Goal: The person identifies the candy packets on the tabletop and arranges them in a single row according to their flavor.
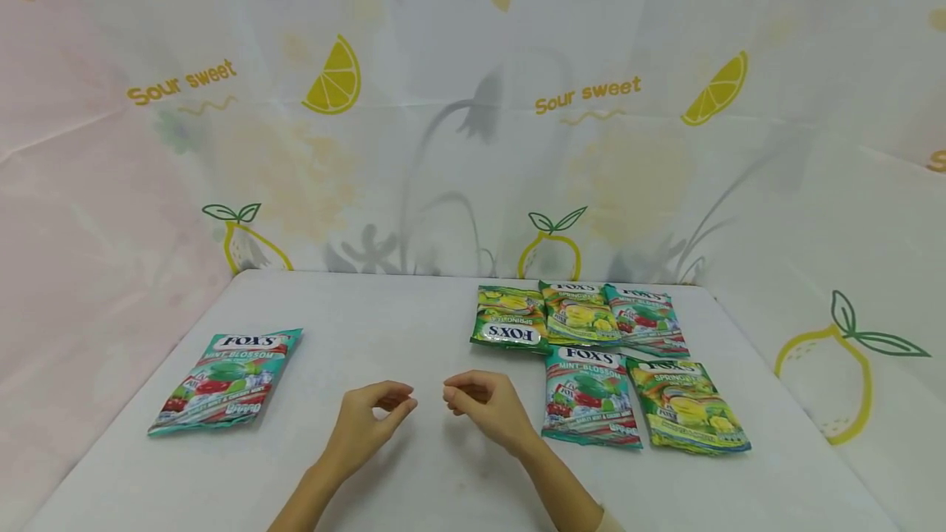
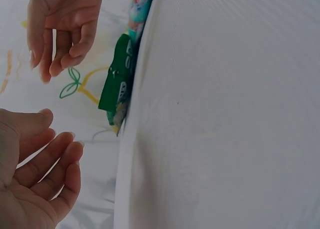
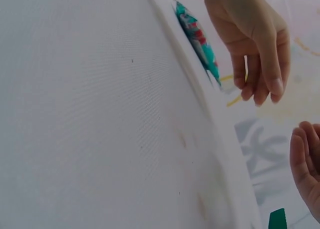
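Both hands hover over the white table (image 1: 414, 310), facing each other with a small gap between them and nothing held. The left hand (image 1: 365, 425) has loosely bent fingers and its thumb apart from them; the left wrist view shows this hand (image 2: 40, 174) at the lower left. Opposite it is the right hand (image 1: 491, 413), fingers relaxed and slightly bent, with the thumb near the fingertips. Nearest to the right hand lies a teal Mint Blossom bag (image 1: 591, 396). A similar teal bag (image 1: 225, 380) lies alone at the left, away from the left hand.
Beyond the right hand lie two yellow-green Springtea bags (image 1: 510, 317) (image 1: 580, 314) and a teal bag (image 1: 646, 320) in a back row. Another yellow-green bag (image 1: 689, 406) lies at the front right. A printed cloth (image 1: 443, 146) hangs behind the table.
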